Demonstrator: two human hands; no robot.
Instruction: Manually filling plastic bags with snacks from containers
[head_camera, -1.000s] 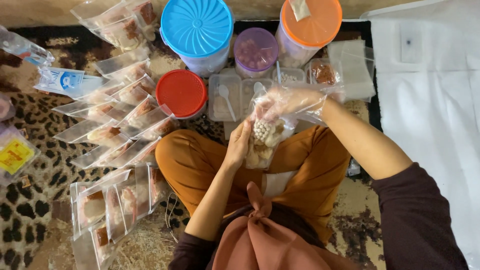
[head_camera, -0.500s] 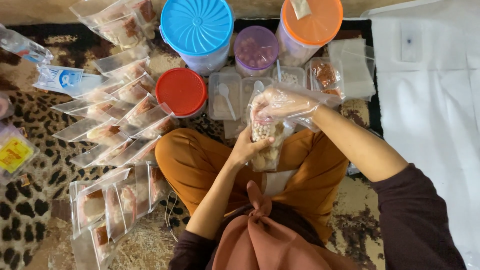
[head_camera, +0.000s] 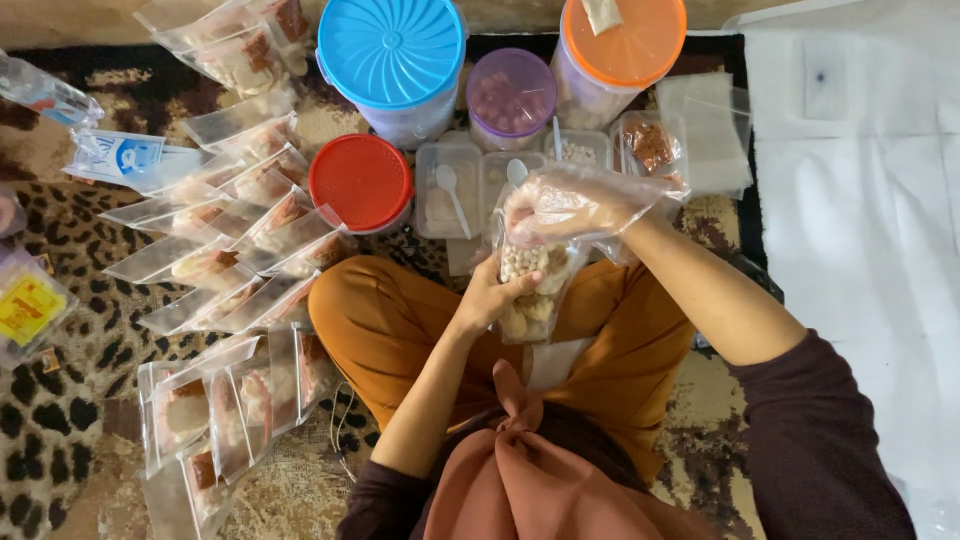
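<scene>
While left hand grips clear snack pouch, gloved right hand pinches its top; red-lidded tub beside

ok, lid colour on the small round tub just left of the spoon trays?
Red. The lid shows plainly in the head view, beside the filled clear bags.

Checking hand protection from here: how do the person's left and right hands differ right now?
The left hand is bare and grips the clear plastic snack pouch from its side; the right hand wears a loose clear plastic glove and sits at the pouch's open top. The left is lower, the right higher. Both touch the same pouch.
</scene>
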